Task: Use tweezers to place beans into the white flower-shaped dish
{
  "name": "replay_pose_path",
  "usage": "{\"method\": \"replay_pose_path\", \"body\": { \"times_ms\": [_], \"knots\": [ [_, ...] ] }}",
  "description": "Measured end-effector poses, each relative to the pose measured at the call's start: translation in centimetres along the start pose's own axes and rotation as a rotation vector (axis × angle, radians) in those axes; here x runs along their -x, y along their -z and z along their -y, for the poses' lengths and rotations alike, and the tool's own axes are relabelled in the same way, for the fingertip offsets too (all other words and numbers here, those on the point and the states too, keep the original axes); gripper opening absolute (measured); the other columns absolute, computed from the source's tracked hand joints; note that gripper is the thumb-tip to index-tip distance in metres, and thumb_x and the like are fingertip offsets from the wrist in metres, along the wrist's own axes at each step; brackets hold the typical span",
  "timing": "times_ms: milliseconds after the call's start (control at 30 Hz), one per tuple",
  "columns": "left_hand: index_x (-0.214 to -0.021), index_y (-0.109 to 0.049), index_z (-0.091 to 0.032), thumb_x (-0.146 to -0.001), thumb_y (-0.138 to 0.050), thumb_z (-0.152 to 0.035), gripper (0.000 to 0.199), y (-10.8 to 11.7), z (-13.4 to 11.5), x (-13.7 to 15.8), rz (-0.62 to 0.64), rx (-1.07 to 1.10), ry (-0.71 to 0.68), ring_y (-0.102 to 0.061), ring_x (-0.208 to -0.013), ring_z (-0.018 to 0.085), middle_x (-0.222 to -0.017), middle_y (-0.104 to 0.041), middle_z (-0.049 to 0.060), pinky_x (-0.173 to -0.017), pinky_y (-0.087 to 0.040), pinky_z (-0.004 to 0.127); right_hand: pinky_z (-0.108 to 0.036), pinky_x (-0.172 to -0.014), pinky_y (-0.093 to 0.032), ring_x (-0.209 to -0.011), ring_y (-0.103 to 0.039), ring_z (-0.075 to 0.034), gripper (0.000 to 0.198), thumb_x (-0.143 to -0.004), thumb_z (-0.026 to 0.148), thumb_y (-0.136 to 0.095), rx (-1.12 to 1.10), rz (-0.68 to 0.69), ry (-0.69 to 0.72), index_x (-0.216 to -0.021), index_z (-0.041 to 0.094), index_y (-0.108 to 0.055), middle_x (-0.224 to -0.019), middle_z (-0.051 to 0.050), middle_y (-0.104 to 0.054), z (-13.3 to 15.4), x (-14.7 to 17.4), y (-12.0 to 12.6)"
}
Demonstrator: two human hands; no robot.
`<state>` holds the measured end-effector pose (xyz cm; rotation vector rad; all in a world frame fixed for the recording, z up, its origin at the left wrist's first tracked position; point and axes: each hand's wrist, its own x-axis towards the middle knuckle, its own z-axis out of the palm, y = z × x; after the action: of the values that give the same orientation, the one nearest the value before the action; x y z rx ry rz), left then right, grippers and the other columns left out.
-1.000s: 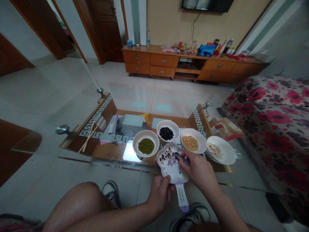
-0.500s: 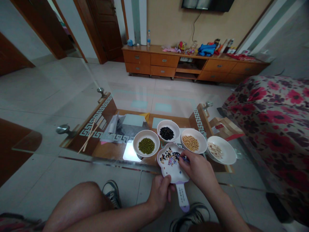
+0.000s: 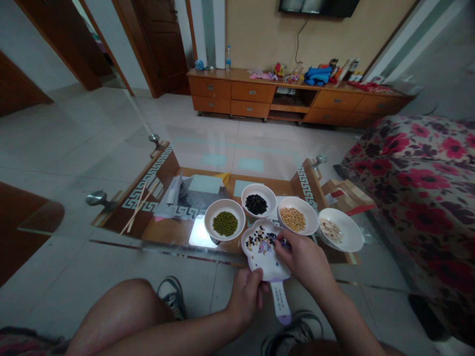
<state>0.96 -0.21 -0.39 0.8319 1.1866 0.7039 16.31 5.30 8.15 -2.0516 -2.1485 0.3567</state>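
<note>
My left hand [image 3: 245, 292] grips the lower left rim of a white flower-shaped plate [image 3: 265, 269] with a lilac-edged handle [image 3: 281, 301]. Mixed black and pale beans [image 3: 256, 240] lie scattered over its upper part. Over the plate's right side, my right hand [image 3: 302, 254] pinches a thin purple tweezers-like tool [image 3: 285, 244], its tip among the dark beans. Just beyond the plate stand white bowls of green beans [image 3: 225, 224], black beans [image 3: 256, 204] and yellow soybeans [image 3: 293, 219]. A further bowl, rightmost, holds pale flat pieces [image 3: 331, 231].
The bowls rest on a glass-topped table [image 3: 166, 250], with papers [image 3: 202, 193] on the shelf below. Crossed chopsticks [image 3: 139, 207] lie at the left. A paper bag [image 3: 347, 195] sits right, by a flowered cover [image 3: 415, 183]. Across the room is a low cabinet [image 3: 252, 94].
</note>
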Motion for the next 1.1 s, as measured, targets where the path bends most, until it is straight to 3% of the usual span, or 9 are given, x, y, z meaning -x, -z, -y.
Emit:
{"method": "replay_pose_path", "body": {
  "times_ms": [833,1100],
  "knots": [
    [-0.052,-0.056,-0.018,-0.079,-0.035,-0.071,0.063,0.07,-0.11,0.13,-0.005,-0.030,0.019,-0.038,-0.035,0.011,-0.039,-0.043,0.000,-0.044,-0.028,0.026,-0.025,-0.062,-0.039,-0.077,-0.067,-0.017,0.022,-0.092,0.034,-0.046,-0.044,-0.003,0.044,-0.089,0.025,-0.066,-0.086,-0.002,-0.073,0.15,-0.07,-0.32],
    [-0.051,-0.056,-0.018,-0.079,-0.034,-0.072,0.064,-0.01,-0.17,0.12,0.002,-0.040,0.015,-0.038,-0.035,0.011,-0.036,-0.041,-0.001,-0.045,-0.029,0.026,-0.024,-0.061,-0.042,-0.073,-0.067,-0.016,0.027,-0.092,0.038,-0.046,-0.105,-0.150,0.069,-0.096,0.024,-0.070,-0.084,-0.003,-0.074,0.28,0.19,0.13]
  ]
}}
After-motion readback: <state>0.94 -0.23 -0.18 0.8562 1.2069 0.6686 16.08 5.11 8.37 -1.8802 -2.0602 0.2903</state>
